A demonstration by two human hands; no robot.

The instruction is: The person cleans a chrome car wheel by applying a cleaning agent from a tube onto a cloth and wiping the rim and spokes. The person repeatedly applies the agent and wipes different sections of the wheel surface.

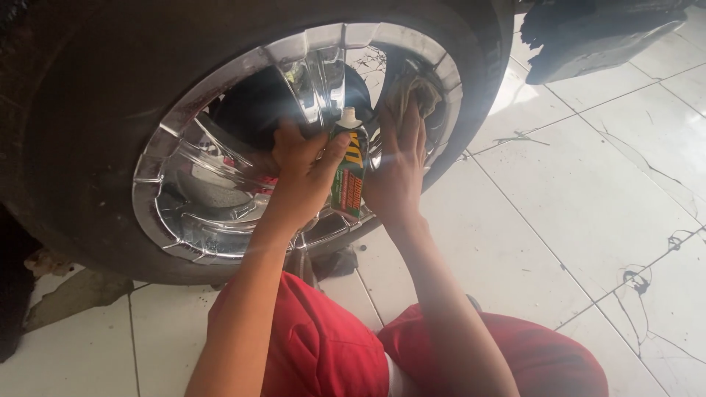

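**user1:** ok what's closest to the camera here?

**user2:** red trousers [323, 353], knees bent, person sitting low on a white tiled floor [588, 220] with some cracked tiles. Both bare forearms reach up and away from there.

**user1:** and the hands?

**user2:** left hand [301, 173] is wrapped around a small bottle [350, 173], fingers clenched round its body. Bottle's upright, white cap on top, green and orange label, held right in front of the rim. Right hand [397, 173] is just beside it, fingers flat and together, pressing a greyish rag [412, 92] against the wheel. The rag sticks out above the fingertips, so that hand is pinning the cloth, not fisted.

**user1:** what's behind?

**user2:** shiny chrome rim [220, 213] with wide spokes, lots of glare, dark brake parts visible through the gaps. Black tyre [73, 147] around it, resting on the floor. Far top right there's a dark bit of car bodywork [588, 37] hanging over the tiles. Some grubby debris lies on the floor at the lower left by the tyre.
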